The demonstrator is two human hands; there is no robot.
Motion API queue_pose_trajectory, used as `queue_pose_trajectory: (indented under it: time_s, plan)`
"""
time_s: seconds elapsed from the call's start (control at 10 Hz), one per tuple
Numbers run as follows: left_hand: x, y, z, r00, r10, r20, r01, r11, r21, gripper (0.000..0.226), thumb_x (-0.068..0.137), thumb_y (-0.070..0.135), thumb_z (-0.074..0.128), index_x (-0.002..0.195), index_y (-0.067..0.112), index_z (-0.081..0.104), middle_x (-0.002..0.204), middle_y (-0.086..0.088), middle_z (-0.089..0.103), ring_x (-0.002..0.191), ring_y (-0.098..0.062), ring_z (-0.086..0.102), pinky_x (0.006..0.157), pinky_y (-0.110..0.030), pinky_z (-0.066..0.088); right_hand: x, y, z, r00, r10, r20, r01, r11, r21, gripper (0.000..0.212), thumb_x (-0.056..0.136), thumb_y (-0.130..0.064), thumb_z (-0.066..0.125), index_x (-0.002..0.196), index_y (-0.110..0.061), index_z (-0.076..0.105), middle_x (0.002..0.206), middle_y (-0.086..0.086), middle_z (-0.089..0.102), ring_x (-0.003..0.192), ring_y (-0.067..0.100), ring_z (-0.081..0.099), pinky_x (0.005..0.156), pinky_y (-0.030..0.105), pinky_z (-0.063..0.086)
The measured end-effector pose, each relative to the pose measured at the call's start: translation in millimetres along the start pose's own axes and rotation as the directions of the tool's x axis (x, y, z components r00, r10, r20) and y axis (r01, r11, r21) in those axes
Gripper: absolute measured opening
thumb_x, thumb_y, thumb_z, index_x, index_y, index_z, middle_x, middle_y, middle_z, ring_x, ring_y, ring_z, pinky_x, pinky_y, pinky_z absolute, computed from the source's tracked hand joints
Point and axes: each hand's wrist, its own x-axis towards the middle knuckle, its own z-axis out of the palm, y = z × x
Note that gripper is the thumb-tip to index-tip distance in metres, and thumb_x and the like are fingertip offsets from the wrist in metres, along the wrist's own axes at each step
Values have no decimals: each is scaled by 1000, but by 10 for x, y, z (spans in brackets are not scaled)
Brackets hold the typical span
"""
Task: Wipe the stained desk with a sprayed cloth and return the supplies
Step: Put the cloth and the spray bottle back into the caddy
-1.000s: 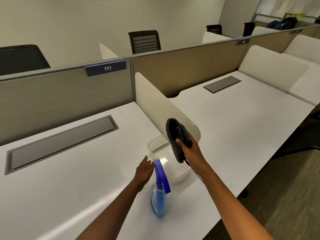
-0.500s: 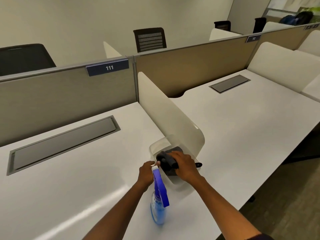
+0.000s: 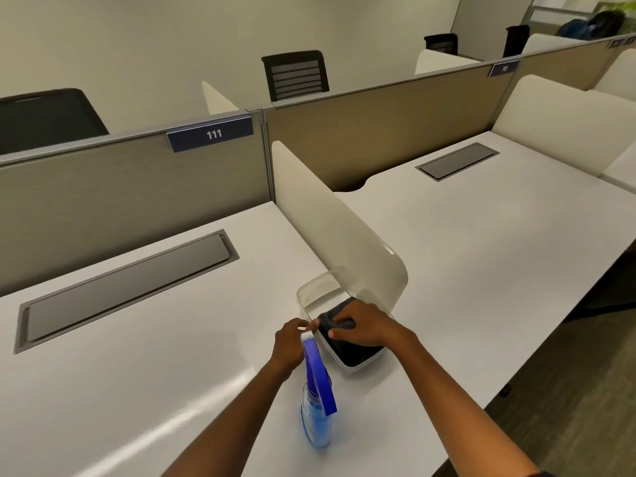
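Observation:
A clear plastic tub (image 3: 311, 292) stands on the white desk (image 3: 144, 356) against the curved side divider. A dark cloth (image 3: 347, 347) lies inside it. My right hand (image 3: 364, 327) presses down on the cloth, fingers curled over its folded top. My left hand (image 3: 290, 342) rests at the tub's near-left rim, fingers bent against it. A blue spray bottle (image 3: 316, 411) with a blue trigger head stands upright on the desk just in front of my left wrist, held by neither hand.
A grey cable hatch (image 3: 127, 287) is set into the desk at the left. The white side divider (image 3: 330, 232) separates this desk from the neighbouring one (image 3: 481, 242). A tan back panel labelled 111 (image 3: 210, 134) runs behind. Black chairs (image 3: 296, 75) stand beyond.
My right hand has brought the cloth down from above the tub into it and now presses it flat. My left hand has moved up to the tub's rim. The bottle stayed put.

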Motion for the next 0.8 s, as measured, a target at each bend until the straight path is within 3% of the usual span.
queue_pose_trajectory:
  time_s: [0.1, 0.2, 0.3, 0.4, 0.5, 0.6, 0.7, 0.8]
  plan:
    - [2, -45, 21, 1000, -7, -4, 7, 1000, -18, 115, 39, 95, 54, 103, -1, 60, 103, -18, 70, 97, -35, 69, 96, -53, 54, 0, -37, 80, 1000, 9, -8, -9, 999, 33, 22, 94, -30, 57, 105, -18, 71, 106, 7, 70, 96, 24, 64, 86, 31, 50]
    - [8, -119, 51, 999, -42, 11, 42, 998, -35, 102, 33, 97, 56, 92, 14, 58, 108, -22, 69, 101, -38, 67, 96, -52, 53, 25, -5, 274, 997, 51, -50, -56, 993, -101, 29, 90, -22, 63, 119, -24, 64, 126, 6, 59, 112, 27, 58, 98, 35, 49]
    - [-50, -19, 64, 993, -118, 5, 118, 993, -27, 41, 68, 65, 67, 86, 30, 57, 113, -19, 68, 108, -38, 65, 98, -50, 53, 51, 5, 398, 989, 84, -120, -103, 981, -164, 30, 87, -22, 67, 115, -30, 60, 128, 5, 53, 117, 28, 51, 99, 38, 48]
    - [-70, -1, 38, 984, -178, 10, 179, 981, -80, 21, 94, 18, 53, 90, 37, 58, 123, -15, 66, 117, -35, 62, 100, -47, 52, 37, -15, 367, 988, 76, -134, -91, 990, -111, 31, 87, -24, 68, 117, -28, 61, 128, 5, 55, 115, 27, 54, 99, 37, 49]
    - [-130, 64, 32, 992, -121, 31, 122, 991, -47, 9, 86, 30, 57, 93, 35, 54, 111, -7, 68, 116, -36, 62, 102, -50, 50, -98, -53, 219, 993, 47, -111, -35, 993, 109, 41, 85, -23, 70, 124, -24, 59, 128, 4, 60, 116, 23, 58, 99, 31, 49]
    - [-262, 209, 31, 994, -31, 103, 33, 999, -18, 23, 69, 48, 56, 86, 36, 45, 91, 11, 58, 107, -36, 62, 102, -53, 50, -372, -110, 87, 998, -46, -33, 56, 902, 428, 48, 84, -15, 72, 122, -38, 56, 125, -9, 61, 115, 16, 59, 90, 23, 52]
    - [-301, 246, 67, 986, -131, 99, 138, 988, -71, 14, 90, 26, 55, 87, 37, 46, 98, 3, 58, 107, -29, 58, 105, -51, 48, -671, -177, 60, 986, -146, 86, 76, 835, 545, 60, 81, -12, 76, 117, -55, 55, 120, -24, 61, 110, 9, 62, 77, 17, 55]
    - [-260, 187, 80, 978, -192, 87, 195, 980, -29, 24, 101, 17, 41, 93, 38, 46, 117, -5, 55, 120, -33, 56, 107, -52, 45, -859, -267, 142, 965, -203, 168, 82, 837, 541, 68, 77, -21, 80, 114, -69, 47, 116, -39, 57, 112, -1, 59, 79, 13, 53]
